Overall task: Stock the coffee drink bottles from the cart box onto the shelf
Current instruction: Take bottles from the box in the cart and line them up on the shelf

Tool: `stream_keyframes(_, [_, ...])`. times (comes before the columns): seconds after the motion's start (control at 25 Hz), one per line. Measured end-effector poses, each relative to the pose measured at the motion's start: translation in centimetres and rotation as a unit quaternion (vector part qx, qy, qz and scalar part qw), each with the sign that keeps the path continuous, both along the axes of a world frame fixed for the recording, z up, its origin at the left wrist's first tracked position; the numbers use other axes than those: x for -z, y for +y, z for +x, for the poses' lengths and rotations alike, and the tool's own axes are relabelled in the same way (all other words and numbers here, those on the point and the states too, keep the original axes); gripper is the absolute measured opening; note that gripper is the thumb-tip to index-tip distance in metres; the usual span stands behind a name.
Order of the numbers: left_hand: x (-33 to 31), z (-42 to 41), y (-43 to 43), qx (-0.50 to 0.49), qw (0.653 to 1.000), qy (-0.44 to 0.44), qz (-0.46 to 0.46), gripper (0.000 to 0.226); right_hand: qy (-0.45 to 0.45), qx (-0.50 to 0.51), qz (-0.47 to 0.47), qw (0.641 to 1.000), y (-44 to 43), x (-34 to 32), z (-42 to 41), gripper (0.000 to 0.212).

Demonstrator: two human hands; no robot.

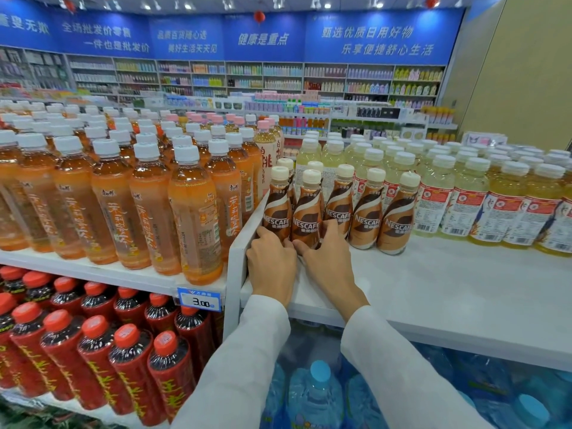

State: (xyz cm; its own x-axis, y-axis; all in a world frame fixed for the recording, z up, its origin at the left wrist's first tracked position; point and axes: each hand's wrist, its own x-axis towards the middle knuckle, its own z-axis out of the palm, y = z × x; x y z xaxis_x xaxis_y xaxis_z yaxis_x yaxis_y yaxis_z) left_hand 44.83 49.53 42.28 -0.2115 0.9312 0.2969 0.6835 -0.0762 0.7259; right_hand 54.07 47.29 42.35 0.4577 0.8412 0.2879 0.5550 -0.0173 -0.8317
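At the left end of the white shelf, the left hand wraps the leftmost coffee bottle low down, the right hand clasping the next bottle beside it.

Bases of coffee bottles hidden — behind left hand, right hand.

A blue banner with white Chinese slogans runs the width of a shop's back wall. Above it, ceiling spotlights glare and red lanterns hang; directly below it, white wall racks carry rows of pastel bottles. To the banner's right stands a plain beige partition, and in front of it lower display racks hold more goods
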Motion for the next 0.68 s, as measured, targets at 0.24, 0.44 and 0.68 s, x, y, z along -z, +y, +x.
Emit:
stream_keyframes(0.24, [0.15, -0.08, 0.03, 0.000, 1.000, 0.024, 0.012, 0.054, -0.001, 0.005, 0.006, 1.000, 0.07, 0.49, 0.10, 0.052])
stream_keyframes(0.44, [0.34, -0.12, 0.12, -0.001, 1.000, 0.013, 0.013, 0.056, 0.001, 0.001, 0.005, 1.000, 0.11, 0.53, 0.09, 0.052])
stream_keyframes(0.68, [0.52, -0.04, 0.25, -0.005, 1.000, 0.008, 0.016, 0.056, -0.001, 0.004, 0.004, 1.000, 0.28, 0.71, 0.14, 0.053])
